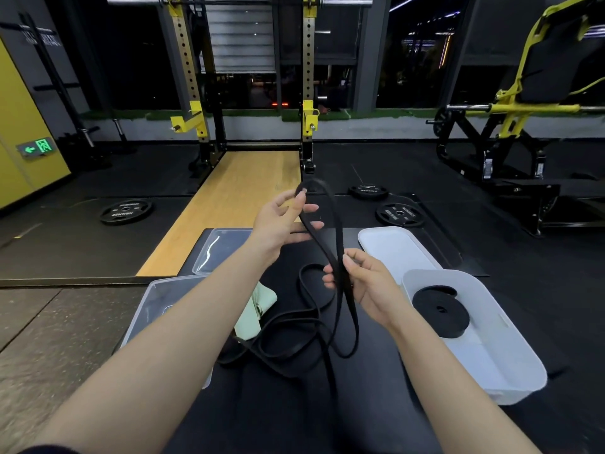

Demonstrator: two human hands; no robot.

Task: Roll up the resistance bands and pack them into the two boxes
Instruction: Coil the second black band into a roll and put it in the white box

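Resistance band [330,244], black and long, hangs doubled between my two hands above the dark mat [376,388]: my left hand [281,221] pinches its top loop between thumb and forefinger with the other fingers spread loosely, and my right hand [363,283], lower and nearer to me, grips both strands together. From there I see the slack drop onto the mat in loose tangled curls beside a pale green band [258,309]. A rolled black band [440,309] already lies in the white box [510,371] at my right. The clear box [154,303] sits at my left, partly hidden by my forearm, and two lids [389,247] lie further back
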